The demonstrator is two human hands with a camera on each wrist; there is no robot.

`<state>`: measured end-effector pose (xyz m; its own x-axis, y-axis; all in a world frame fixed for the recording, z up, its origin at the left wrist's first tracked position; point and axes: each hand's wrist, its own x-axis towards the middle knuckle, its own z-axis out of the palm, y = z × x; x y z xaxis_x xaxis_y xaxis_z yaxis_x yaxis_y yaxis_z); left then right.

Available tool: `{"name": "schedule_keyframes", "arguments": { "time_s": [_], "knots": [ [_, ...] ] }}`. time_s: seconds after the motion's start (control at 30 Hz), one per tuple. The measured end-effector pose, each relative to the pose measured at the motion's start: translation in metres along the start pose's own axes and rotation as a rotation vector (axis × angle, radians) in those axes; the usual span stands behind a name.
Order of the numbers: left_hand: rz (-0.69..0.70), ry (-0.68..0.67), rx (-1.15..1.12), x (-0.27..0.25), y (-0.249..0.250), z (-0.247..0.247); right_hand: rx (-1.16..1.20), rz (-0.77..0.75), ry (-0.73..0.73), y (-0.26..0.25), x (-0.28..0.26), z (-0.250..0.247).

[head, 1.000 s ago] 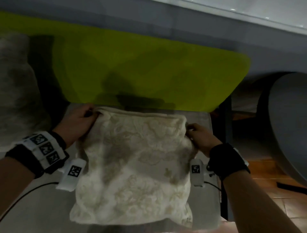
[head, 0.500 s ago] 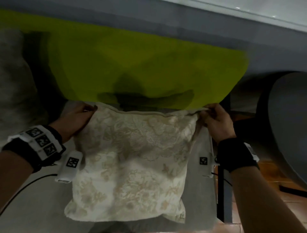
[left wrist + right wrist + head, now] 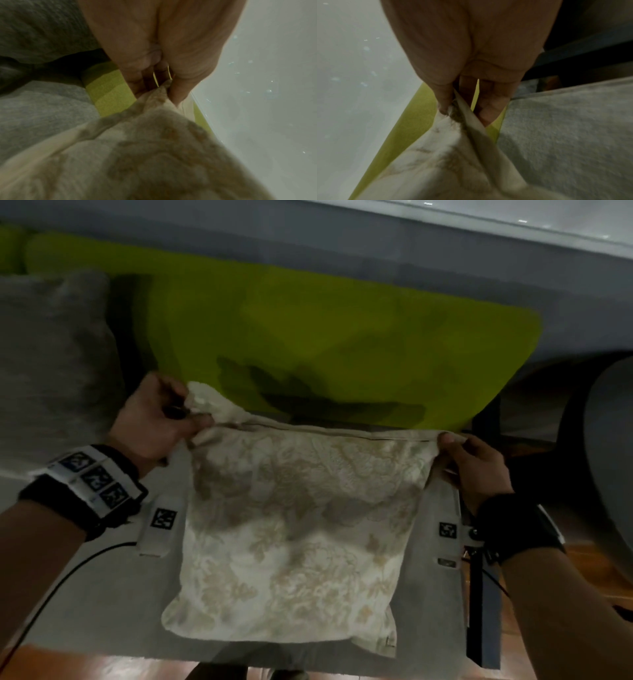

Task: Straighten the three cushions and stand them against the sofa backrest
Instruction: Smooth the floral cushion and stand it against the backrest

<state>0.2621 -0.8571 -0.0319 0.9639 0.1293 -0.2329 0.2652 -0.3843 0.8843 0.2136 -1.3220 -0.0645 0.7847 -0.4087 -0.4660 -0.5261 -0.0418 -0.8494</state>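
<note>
**Cream cushion held by both top corners, ready to be stood up**

The square cream cushion with a pale floral brocade pattern filled the centre of the head view, its lower edge resting on the grey fabric sofa seat and its upper seam pulled taut just below the lime-green sofa backrest. It appeared raised at the top but not leaning on the backrest; how far apart the two were could not be told.

The step in hand looked like straightening this one cushion: stretching it flat by its corners. The next move would call for carrying the top edge up and back until the cushion's rear face meets the green backrest, then letting the bottom edge settle squarely on the seat.

The left hand, at centre left, had its fingers curled round the bunched upper-left corner, thumb pressed against the cloth; the left wrist view showed the corner pinched between thumb and fingers. The right hand, at centre right, pinched the upper-right corner between thumb and fingers, the fabric folded into a ridge there.

At the upper left of the head view a grey textured cushion stood against the backrest. A third cushion was not visible.
</note>
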Motion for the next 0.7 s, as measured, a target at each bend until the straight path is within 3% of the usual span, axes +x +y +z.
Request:
{"name": "schedule_keyframes", "arguments": {
  "time_s": [0.13, 0.27, 0.4, 0.5, 0.57, 0.63, 0.7],
  "knots": [
    [-0.162, 0.011, 0.039, 0.002, -0.005, -0.002, 0.142, 0.25, -0.217, 0.001, -0.013, 0.012],
    [-0.311, -0.116, -0.06, 0.0, -0.007, 0.004, 0.076, 0.26, -0.324, 0.002, -0.021, 0.018],
    [-0.317, -0.144, 0.024, 0.002, -0.025, 0.002, 0.001, 0.172, -0.171, 0.001, -0.019, 0.023],
    [-0.272, 0.032, 0.044, 0.001, -0.023, 0.006, -0.77, -0.091, -0.054, -0.003, -0.018, 0.023],
    [-0.212, 0.12, 0.148, 0.0, -0.025, 0.011, -1.075, -0.269, -0.05, -0.004, -0.025, 0.025],
    [-0.268, 0.138, 0.183, -0.001, -0.029, 0.013, -1.014, -0.281, -0.004, -0.002, -0.033, 0.025],
    [-0.411, 0.049, 0.016, -0.003, -0.033, 0.014, -0.843, -0.226, 0.071, 0.006, -0.028, 0.021]
  ]
}}
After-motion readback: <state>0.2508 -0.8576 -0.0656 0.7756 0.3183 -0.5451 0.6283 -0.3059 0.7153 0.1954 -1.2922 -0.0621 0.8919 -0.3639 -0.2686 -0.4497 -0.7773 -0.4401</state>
